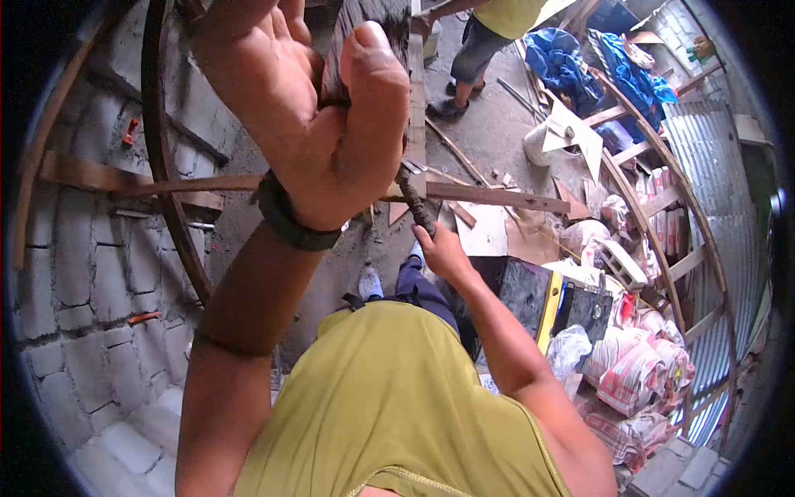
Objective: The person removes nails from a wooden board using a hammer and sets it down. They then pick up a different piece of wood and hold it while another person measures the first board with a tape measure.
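Left hand (319, 124): half-open, thumb on our dark, rough wooden board (352, 25)!
Right hand (445, 253): we're gripping a dark, ridged handle (415, 199)!

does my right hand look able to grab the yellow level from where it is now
Probably, but not while the right hand is closed around the dark handle. The yellow level shows beside the right forearm with its upper part uncovered; its depth is hard to judge.
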`<state>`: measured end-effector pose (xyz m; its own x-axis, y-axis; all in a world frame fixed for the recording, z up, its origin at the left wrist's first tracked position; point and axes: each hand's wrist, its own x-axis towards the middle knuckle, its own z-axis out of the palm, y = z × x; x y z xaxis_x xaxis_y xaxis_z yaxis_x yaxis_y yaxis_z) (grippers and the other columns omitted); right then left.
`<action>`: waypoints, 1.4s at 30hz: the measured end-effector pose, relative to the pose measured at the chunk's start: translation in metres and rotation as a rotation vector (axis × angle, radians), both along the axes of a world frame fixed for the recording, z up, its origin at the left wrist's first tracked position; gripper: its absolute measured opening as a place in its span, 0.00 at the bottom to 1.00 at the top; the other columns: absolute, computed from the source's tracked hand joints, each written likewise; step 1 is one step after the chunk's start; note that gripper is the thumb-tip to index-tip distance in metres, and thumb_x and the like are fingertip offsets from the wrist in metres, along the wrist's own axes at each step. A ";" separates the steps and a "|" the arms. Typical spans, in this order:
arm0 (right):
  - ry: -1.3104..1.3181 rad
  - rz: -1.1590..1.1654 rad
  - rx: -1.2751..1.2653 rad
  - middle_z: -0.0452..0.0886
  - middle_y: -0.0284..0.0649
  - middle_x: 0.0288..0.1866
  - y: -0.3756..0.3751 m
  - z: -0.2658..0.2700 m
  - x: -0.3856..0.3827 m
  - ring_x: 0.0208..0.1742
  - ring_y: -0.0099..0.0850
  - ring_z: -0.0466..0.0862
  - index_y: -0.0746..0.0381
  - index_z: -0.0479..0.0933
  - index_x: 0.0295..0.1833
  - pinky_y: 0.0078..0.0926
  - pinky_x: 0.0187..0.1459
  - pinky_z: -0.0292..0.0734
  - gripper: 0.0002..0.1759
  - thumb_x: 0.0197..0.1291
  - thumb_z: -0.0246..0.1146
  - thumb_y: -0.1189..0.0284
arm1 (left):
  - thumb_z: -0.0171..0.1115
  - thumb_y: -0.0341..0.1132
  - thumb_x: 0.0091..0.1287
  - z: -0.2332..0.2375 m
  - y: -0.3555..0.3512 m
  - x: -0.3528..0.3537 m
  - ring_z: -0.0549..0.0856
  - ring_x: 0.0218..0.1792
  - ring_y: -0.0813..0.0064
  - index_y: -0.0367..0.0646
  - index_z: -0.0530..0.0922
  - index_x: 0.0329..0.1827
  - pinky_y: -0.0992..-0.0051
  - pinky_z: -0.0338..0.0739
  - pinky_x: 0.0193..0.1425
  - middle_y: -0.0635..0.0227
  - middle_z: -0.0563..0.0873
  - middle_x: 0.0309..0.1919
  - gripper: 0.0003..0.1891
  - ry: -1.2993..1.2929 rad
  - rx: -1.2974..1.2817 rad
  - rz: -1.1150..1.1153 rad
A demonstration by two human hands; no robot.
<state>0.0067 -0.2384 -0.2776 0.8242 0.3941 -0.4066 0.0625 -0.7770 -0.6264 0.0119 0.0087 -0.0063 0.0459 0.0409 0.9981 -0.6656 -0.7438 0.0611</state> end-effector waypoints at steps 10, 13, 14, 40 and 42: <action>-0.145 -0.303 0.898 0.73 0.30 0.21 -0.034 0.167 0.050 0.14 0.16 0.68 0.59 0.74 0.41 0.18 0.14 0.59 0.26 0.80 0.58 0.46 | 0.46 0.21 0.65 -0.001 -0.003 0.001 0.66 0.80 0.60 0.34 0.61 0.74 0.58 0.60 0.84 0.47 0.68 0.73 0.31 0.074 -0.062 -0.038; -0.292 -0.398 1.334 0.73 0.28 0.23 -0.007 0.186 0.031 0.17 0.14 0.70 0.58 0.74 0.43 0.15 0.17 0.63 0.21 0.79 0.62 0.50 | 0.45 0.20 0.63 0.000 0.007 0.008 0.66 0.80 0.60 0.35 0.60 0.75 0.58 0.59 0.85 0.47 0.68 0.73 0.32 -0.083 0.115 -0.134; -0.240 -0.440 1.339 0.74 0.29 0.24 -0.007 0.173 0.024 0.20 0.15 0.72 0.58 0.75 0.44 0.15 0.20 0.65 0.20 0.78 0.64 0.52 | 0.45 0.20 0.63 -0.001 0.007 0.000 0.66 0.80 0.59 0.35 0.60 0.75 0.57 0.59 0.85 0.47 0.68 0.73 0.33 -0.004 0.091 -0.064; -0.387 -0.330 0.841 0.71 0.31 0.21 -0.041 0.141 0.045 0.21 0.23 0.75 0.61 0.75 0.42 0.28 0.23 0.66 0.31 0.83 0.49 0.43 | 0.50 0.17 0.70 0.005 -0.015 0.002 0.75 0.75 0.48 0.35 0.65 0.73 0.49 0.77 0.75 0.40 0.73 0.73 0.27 0.017 -0.080 -0.150; -0.383 -0.264 0.620 0.73 0.38 0.23 -0.040 0.080 0.032 0.26 0.29 0.79 0.63 0.74 0.39 0.36 0.28 0.70 0.32 0.82 0.51 0.43 | 0.50 0.16 0.70 0.004 -0.014 0.002 0.75 0.75 0.48 0.35 0.66 0.73 0.49 0.78 0.74 0.40 0.73 0.73 0.27 0.028 -0.098 -0.139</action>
